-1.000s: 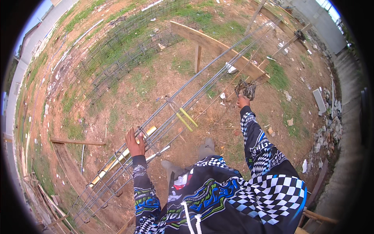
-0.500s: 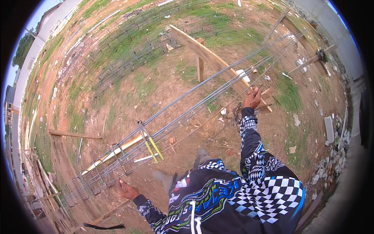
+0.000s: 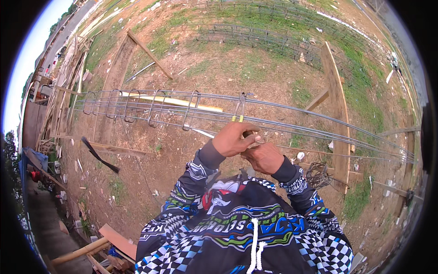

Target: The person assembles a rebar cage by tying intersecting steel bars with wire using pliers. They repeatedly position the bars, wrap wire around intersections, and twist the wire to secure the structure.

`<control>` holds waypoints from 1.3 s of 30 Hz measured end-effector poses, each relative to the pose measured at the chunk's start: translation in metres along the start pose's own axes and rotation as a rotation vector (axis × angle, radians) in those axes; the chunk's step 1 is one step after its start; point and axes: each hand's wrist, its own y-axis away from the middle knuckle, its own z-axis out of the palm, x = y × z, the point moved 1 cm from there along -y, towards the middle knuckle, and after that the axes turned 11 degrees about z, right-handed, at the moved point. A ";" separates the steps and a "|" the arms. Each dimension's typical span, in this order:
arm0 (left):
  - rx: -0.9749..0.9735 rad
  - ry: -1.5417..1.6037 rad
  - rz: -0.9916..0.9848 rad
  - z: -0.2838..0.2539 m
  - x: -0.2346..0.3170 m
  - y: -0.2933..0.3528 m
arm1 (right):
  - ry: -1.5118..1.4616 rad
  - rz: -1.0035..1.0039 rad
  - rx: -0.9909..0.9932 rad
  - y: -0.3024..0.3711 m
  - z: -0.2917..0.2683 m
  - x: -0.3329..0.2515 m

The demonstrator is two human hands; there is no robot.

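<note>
- Left hand (image 3: 233,139) and right hand (image 3: 263,156) touch, each grip closed together on a small, unclear item at the rebar cage (image 3: 182,107)
- Cage lies lengthwise across wooden plank (image 3: 335,98), above dirt ground (image 3: 150,173)

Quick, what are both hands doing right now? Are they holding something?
Left hand: closed, fingers curled at the steel bar cage; what it pinches cannot be told.
Right hand: closed, pressed against the left; contents cannot be told.
</note>
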 end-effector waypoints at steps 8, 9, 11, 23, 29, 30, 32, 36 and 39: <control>1.328 1.306 0.072 -0.075 -0.084 0.152 | -0.978 0.266 -0.485 -0.083 0.079 -0.075; 1.375 1.332 0.099 -0.086 -0.093 0.168 | -1.041 0.331 -0.537 -0.088 0.100 -0.087; 1.453 1.390 0.144 -0.110 -0.113 0.199 | -0.870 0.230 -0.320 -0.104 0.136 -0.117; 1.451 0.842 0.043 -0.204 -0.154 0.265 | -0.965 0.361 -0.339 -0.189 0.199 -0.249; 0.556 0.582 0.123 -0.177 -0.177 0.208 | -1.103 0.732 0.366 -0.185 0.188 -0.214; 0.469 0.390 0.130 -0.184 -0.195 0.199 | -1.063 0.802 0.507 -0.176 0.181 -0.199; 0.366 0.110 0.123 -0.189 -0.224 0.173 | -1.101 0.906 0.718 -0.153 0.175 -0.162; 0.217 -0.154 0.104 -0.200 -0.267 0.108 | -0.351 1.042 0.683 -0.155 0.201 -0.133; 0.005 -0.202 0.173 -0.187 -0.289 0.057 | -0.124 0.809 0.709 -0.174 0.238 -0.132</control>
